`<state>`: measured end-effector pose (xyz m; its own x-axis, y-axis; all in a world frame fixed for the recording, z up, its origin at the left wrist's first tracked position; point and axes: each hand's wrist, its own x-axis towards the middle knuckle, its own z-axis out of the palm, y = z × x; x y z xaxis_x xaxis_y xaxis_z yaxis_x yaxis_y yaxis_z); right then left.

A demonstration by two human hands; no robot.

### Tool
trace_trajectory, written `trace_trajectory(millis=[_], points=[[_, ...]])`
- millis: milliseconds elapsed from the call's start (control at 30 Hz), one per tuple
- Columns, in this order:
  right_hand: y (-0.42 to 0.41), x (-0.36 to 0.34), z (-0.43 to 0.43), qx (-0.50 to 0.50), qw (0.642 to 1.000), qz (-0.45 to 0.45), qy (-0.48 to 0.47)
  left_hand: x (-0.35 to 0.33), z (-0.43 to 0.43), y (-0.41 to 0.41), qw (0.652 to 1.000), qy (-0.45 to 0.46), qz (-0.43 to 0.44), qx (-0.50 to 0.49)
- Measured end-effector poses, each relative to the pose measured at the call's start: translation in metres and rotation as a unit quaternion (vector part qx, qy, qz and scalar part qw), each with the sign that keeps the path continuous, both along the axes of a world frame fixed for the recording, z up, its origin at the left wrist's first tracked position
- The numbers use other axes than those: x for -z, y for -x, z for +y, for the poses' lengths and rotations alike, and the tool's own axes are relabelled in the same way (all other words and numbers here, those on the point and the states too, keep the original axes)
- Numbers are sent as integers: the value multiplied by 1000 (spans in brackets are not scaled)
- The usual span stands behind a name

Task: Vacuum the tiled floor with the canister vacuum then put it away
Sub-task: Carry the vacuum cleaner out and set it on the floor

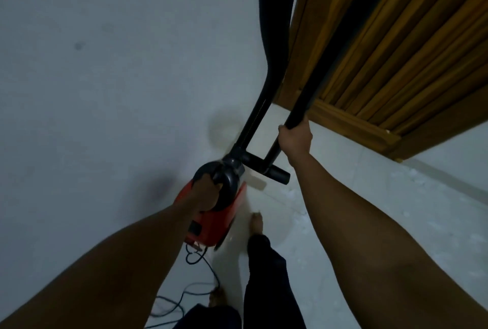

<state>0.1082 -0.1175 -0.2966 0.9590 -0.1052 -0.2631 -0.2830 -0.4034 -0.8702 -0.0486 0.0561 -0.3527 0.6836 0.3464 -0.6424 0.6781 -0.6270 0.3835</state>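
A red canister vacuum with a dark grey top hangs just above the pale tiled floor, close to the wall. My left hand is shut on its top carry handle. A black hose rises from the canister's front and arcs up out of view. My right hand grips the black wand tube, which slants up to the right in front of the wooden door. Its lower end meets a short black nozzle piece beside the canister.
A white wall fills the left side. A brown wooden door and frame stand at the upper right. The power cord lies looped on the floor behind the canister. My bare feet and dark trouser legs are below.
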Motion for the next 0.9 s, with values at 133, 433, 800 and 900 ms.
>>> trace_trajectory(millis=[133,433,800,900], points=[[79,-17,-11,6,1000,4,-15,-26,-7,78,998,-37,13,53],[211,-28,-45,-7,999,32,-11,-35,-32,218,997,-5,0,-76],[393,-5,-93,-30,997,70,-18,-9,-77,404,998,-22,20,-52],[445,6,-93,-38,995,84,-24,-4,-82,459,998,-13,35,-52]])
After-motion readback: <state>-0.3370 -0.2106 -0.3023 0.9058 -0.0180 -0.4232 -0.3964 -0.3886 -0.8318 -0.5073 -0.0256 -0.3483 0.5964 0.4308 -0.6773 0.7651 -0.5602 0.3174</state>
